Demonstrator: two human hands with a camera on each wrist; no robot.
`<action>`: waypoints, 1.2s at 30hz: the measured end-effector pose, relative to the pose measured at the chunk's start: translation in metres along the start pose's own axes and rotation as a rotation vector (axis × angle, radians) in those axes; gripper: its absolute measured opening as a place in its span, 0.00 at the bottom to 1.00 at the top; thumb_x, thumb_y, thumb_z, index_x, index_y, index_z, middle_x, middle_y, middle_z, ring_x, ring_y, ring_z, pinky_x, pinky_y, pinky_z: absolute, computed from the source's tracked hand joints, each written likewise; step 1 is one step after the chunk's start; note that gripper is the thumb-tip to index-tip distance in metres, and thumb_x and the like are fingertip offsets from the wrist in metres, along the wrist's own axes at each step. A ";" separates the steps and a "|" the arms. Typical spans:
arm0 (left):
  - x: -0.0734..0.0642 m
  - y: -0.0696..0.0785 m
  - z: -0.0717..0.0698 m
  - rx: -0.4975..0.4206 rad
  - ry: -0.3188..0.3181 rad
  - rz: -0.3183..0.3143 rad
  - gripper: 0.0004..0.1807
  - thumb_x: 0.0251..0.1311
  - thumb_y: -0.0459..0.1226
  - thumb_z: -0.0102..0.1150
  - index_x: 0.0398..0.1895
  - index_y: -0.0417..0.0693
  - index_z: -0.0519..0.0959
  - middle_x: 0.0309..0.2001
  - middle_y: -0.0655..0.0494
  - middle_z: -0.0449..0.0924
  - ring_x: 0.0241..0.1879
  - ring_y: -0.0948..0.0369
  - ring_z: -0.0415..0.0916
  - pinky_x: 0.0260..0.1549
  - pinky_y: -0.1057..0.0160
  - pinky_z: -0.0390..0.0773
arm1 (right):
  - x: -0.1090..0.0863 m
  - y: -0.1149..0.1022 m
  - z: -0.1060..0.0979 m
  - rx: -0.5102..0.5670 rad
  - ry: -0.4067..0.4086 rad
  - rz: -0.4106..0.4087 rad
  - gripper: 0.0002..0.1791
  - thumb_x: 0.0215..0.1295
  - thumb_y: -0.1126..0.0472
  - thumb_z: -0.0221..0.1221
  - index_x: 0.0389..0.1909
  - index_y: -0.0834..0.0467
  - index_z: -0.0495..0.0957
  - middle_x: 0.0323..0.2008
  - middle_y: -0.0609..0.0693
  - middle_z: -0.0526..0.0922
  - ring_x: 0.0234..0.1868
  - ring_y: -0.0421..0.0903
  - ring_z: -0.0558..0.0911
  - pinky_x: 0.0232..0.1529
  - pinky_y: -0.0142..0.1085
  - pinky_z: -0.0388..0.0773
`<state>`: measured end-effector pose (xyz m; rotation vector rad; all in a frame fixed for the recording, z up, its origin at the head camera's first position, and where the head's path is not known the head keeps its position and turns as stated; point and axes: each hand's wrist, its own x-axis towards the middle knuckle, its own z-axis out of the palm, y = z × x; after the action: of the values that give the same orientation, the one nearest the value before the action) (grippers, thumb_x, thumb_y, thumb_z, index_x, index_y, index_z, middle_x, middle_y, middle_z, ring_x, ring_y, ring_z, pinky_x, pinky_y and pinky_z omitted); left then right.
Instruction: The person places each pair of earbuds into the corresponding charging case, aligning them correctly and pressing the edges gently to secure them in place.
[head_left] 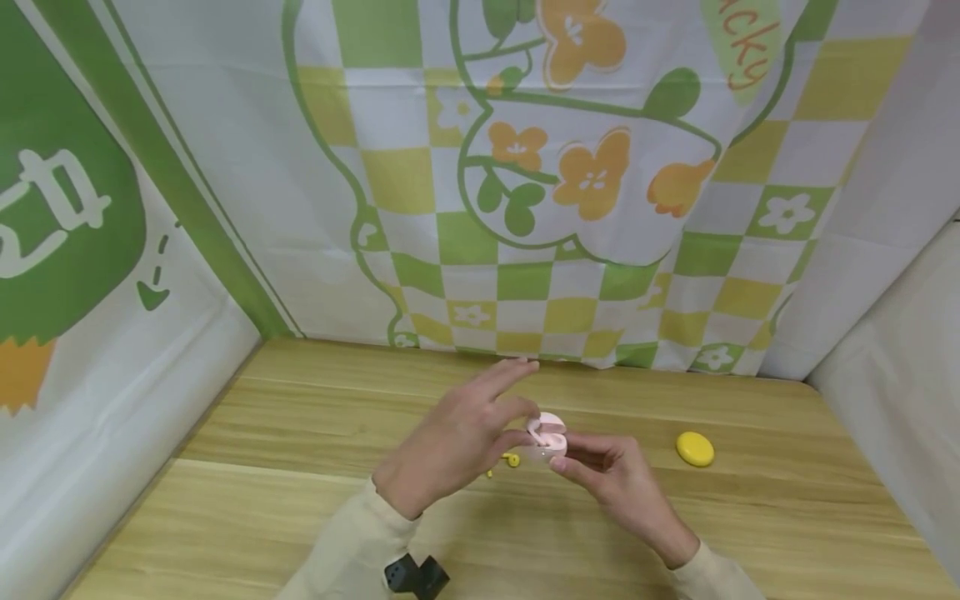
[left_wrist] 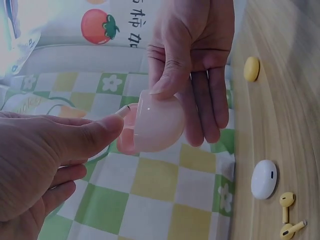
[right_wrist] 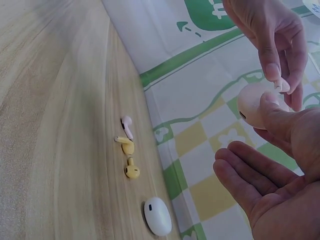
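My left hand (head_left: 467, 427) pinches a pale pink earbud (right_wrist: 281, 85) between thumb and fingertips, right at the mouth of a pink earbud charging case (left_wrist: 161, 122). The case's lid stands raised. Thumb and index finger of my right hand (head_left: 628, 490) hold the case from the side, above the table, while its other fingers extend freely, as the left wrist view shows. The earbud's stem end (left_wrist: 123, 110) points toward the case's inside; whether it touches a slot I cannot tell.
On the wooden table (head_left: 300, 500) lie two yellow earbuds (left_wrist: 287, 200), a second pale pink earbud (right_wrist: 127, 126) and a white case (right_wrist: 158, 216). A round yellow case (head_left: 695, 448) sits to the right. Patterned cloth (head_left: 540, 283) hangs behind; a dark device (head_left: 416, 575) is at the left sleeve.
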<state>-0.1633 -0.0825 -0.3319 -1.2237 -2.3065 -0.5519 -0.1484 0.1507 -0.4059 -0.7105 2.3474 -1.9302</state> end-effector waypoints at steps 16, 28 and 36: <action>0.003 0.006 0.006 0.054 -0.005 0.054 0.12 0.55 0.34 0.76 0.42 0.51 0.87 0.66 0.43 0.74 0.68 0.49 0.70 0.68 0.59 0.66 | 0.001 0.002 0.002 0.032 -0.025 -0.037 0.18 0.66 0.71 0.65 0.54 0.72 0.81 0.51 0.66 0.84 0.49 0.46 0.86 0.48 0.39 0.84; 0.004 0.007 0.009 0.036 -0.013 0.072 0.11 0.56 0.33 0.74 0.42 0.51 0.87 0.65 0.43 0.75 0.67 0.49 0.70 0.69 0.60 0.64 | 0.001 0.003 0.001 0.031 -0.022 -0.033 0.16 0.65 0.70 0.65 0.54 0.70 0.82 0.51 0.62 0.85 0.50 0.53 0.86 0.48 0.40 0.84; 0.002 0.008 0.011 0.005 -0.035 0.058 0.08 0.59 0.34 0.72 0.41 0.53 0.87 0.63 0.44 0.76 0.67 0.50 0.70 0.69 0.60 0.65 | 0.002 0.002 0.002 0.033 -0.016 -0.028 0.17 0.65 0.70 0.66 0.54 0.71 0.82 0.51 0.63 0.85 0.50 0.50 0.86 0.48 0.40 0.84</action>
<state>-0.1601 -0.0712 -0.3381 -1.3029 -2.2916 -0.5078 -0.1500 0.1488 -0.4079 -0.7570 2.3034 -1.9618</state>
